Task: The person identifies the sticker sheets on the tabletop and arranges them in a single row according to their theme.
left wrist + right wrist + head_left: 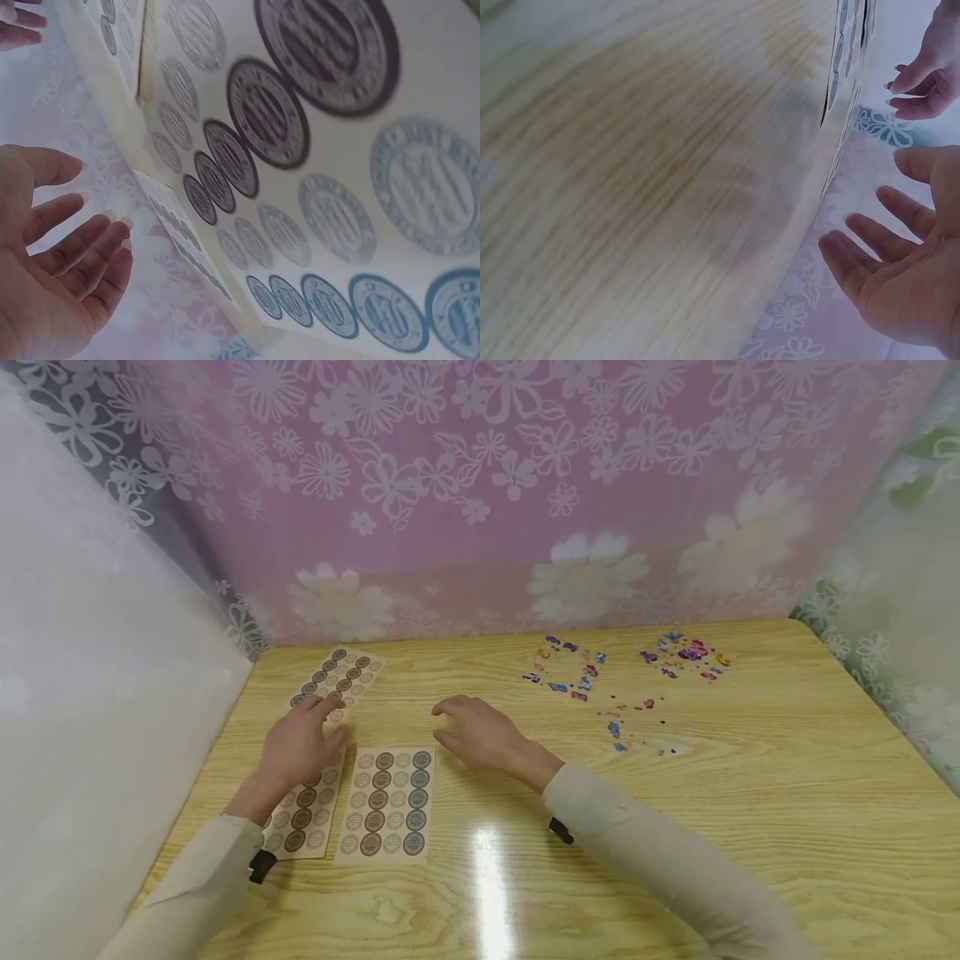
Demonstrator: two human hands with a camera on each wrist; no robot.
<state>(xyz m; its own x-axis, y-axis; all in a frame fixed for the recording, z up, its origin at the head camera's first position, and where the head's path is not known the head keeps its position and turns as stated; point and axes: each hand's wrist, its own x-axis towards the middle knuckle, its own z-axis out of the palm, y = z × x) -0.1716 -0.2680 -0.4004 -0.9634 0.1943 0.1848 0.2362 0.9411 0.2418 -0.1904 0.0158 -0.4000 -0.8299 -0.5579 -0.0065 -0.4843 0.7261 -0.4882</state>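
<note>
Three sheets of round stickers lie on the wooden table. The nearest one to the middle, a sticker sheet (386, 806), has columns of brown, pale and blue-grey circles. Left of it, a second sheet (303, 818) is partly hidden under my left forearm and hand. A third sheet (352, 672) lies slanted at the back left. My left hand (300, 743) hovers over the left sheets with relaxed fingers and holds nothing. To the right, above bare wood, my right hand (480, 735) has loosely bent fingers with nothing between them.
Small shiny butterfly-shaped pieces form a ring (585, 683) on the right half of the table. Another cluster (690, 653) lies at the back right, and a sparse group (618, 731) lies nearer. A flowered curtain (480, 527) hangs behind the table's back edge.
</note>
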